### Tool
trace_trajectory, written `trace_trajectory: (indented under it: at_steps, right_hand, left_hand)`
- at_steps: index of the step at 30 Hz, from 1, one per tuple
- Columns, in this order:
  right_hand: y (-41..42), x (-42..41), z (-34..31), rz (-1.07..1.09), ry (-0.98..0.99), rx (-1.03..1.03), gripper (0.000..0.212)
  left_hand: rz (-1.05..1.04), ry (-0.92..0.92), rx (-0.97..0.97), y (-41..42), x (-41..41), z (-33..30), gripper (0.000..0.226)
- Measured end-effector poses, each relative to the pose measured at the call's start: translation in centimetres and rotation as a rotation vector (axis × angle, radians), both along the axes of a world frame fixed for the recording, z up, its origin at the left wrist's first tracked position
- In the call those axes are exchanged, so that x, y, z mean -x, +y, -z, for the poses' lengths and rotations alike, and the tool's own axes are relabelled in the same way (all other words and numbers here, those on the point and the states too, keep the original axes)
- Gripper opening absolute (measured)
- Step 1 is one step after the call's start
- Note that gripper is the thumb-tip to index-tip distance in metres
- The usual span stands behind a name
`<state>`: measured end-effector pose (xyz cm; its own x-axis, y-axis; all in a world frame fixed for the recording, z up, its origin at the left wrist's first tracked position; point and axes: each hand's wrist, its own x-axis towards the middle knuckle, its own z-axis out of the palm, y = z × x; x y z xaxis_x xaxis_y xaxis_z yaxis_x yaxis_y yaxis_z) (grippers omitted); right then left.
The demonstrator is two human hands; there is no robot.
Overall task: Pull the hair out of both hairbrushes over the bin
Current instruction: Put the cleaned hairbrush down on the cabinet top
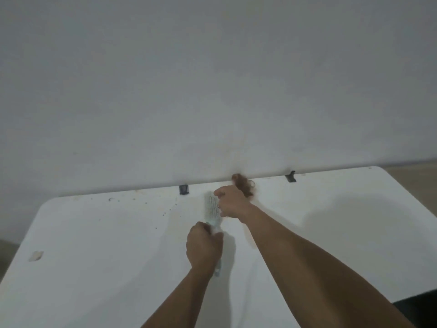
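A pale mint hairbrush (212, 209) is held above the white table (106, 233), bristles facing up and head pointing away from me. My left hand (203, 247) is wrapped around its handle, whose end sticks out below the fist. My right hand (230, 202) is just right of the brush head, fingers closed on a brown clump of hair (244, 185) that juts out beyond the hand. No bin and no second hairbrush is in view.
The table's far edge meets a plain grey wall (212, 79), with two dark clips (184, 189) (290, 176) on that edge. Dark specks (163, 213) dot the table's left back part, and a chipped mark (36, 255) sits near the left edge.
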<state>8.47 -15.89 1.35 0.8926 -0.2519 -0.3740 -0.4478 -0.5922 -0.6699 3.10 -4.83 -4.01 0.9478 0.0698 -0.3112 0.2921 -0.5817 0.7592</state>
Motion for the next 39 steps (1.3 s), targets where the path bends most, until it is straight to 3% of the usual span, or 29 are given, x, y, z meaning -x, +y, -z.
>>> trace_trajectory:
  at_steps: [8, 12, 16, 22, 25, 30, 33, 36, 39]
  right_hand:
    - [-1.5, -2.4, 0.7, 0.005, -0.052, 0.013, 0.04]
    - [-3.6, -2.8, 0.4, 0.101, -0.287, 0.332, 0.026]
    - [-6.0, -2.8, 0.4, 0.079, -0.219, 0.57, 0.023]
    - [-7.6, -1.8, 1.6, 0.075, 0.029, 0.394, 0.043]
    - [-7.5, -1.4, 1.5, 0.126, -0.003, 0.33, 0.041]
    - [-7.8, -0.9, 1.2, 0.251, 0.025, 0.222, 0.03]
    - [-8.0, -0.1, 0.8, 0.326, 0.033, 0.138, 0.027]
    - [-8.6, 0.7, 0.9, 0.397, 0.027, 0.06, 0.025]
    - [-9.5, 1.8, 1.3, 0.441, 0.023, 0.006, 0.026]
  left_hand:
    - [0.013, -0.02, -0.046, -0.9, -2.9, 0.3, 0.028]
    - [0.036, -0.038, -0.027, -1.2, -3.9, 0.3, 0.039]
    - [0.031, -0.057, -0.042, -1.5, -4.5, 0.2, 0.041]
    - [0.043, -0.186, -0.183, -2.6, -3.7, 0.4, 0.054]
    - [0.142, -0.366, -0.292, -3.1, -2.9, 0.9, 0.047]
    - [0.442, -0.546, -0.25, -4.4, -1.7, 1.1, 0.024]
    - [0.627, -0.463, -0.175, -5.7, -1.0, 0.0, 0.02]
    - [0.623, -0.218, -0.222, -7.1, -0.6, -0.2, 0.044]
    - [0.559, -0.096, -0.156, -8.1, 0.1, -0.2, 0.038]
